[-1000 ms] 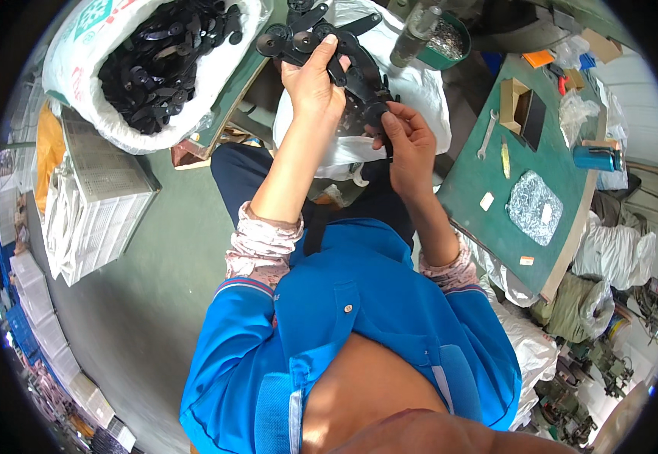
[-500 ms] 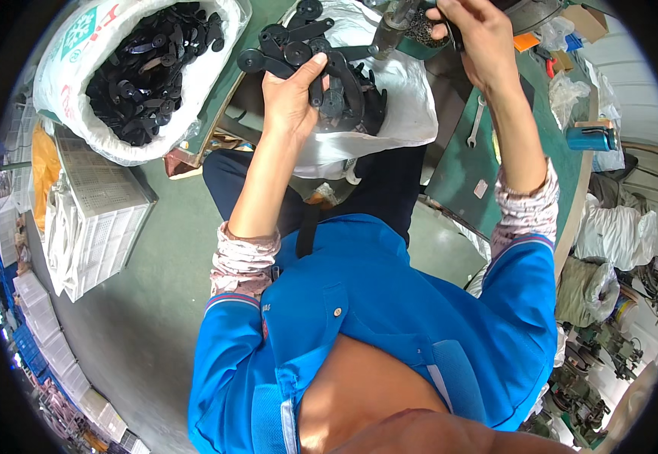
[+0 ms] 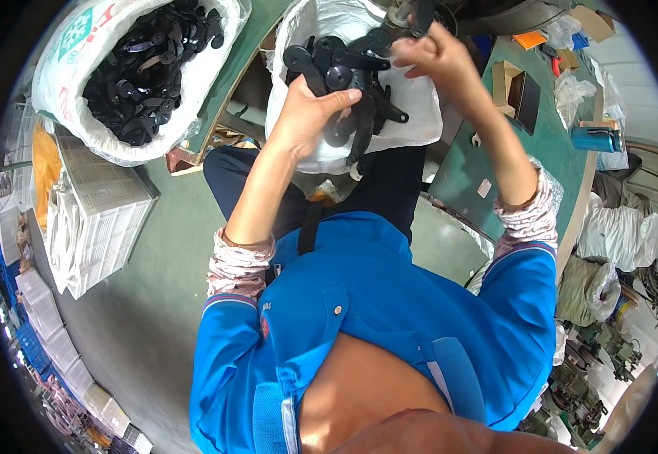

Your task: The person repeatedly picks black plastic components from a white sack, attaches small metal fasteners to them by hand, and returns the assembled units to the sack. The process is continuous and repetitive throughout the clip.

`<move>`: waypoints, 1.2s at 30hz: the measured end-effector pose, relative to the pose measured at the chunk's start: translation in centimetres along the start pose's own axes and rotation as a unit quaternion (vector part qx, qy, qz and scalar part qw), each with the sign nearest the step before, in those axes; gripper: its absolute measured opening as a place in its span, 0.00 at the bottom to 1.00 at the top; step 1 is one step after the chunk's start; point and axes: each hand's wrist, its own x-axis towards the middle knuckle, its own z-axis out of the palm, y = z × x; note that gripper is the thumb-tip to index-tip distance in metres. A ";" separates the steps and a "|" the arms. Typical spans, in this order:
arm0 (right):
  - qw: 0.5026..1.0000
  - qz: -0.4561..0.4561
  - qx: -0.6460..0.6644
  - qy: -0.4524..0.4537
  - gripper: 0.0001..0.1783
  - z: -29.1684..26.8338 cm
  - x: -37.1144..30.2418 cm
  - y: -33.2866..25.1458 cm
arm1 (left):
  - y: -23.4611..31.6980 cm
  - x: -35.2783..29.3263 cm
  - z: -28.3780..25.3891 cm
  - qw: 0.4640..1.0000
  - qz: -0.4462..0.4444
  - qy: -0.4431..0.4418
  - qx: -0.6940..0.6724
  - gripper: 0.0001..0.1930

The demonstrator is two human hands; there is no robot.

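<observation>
In my left hand [image 3: 306, 113] is a bunch of black lever-like parts [image 3: 339, 77] with round disc ends, my thumb pressed across them. More such parts lie beneath, in an open white bag [image 3: 412, 121] by my lap. My right hand [image 3: 442, 64] is slightly blurred, at the bag's far right, with its fingers apart and no part visible in its grasp. Its fingertips are close to the bunch's right end and below a metal machine piece [image 3: 403, 13].
A large white sack [image 3: 60, 98] full of black parts stands at the left, above a white plastic crate [image 3: 106, 234]. The green bench [image 3: 461, 170] at the right carries a small cardboard box [image 3: 505, 85], a partly hidden wrench [image 3: 476, 141] and a blue cylindrical object [image 3: 595, 138].
My right hand has come down and left from the machine toward the bunch. The bunch in my left hand has shifted slightly right and down, and the cardboard box on the bench is uncovered.
</observation>
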 end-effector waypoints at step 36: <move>0.986 -0.016 0.097 0.135 0.15 1.1 -1.7 -1.8 | 0.2 -2.3 1.4 0.998 -0.028 -0.008 -0.059 0.24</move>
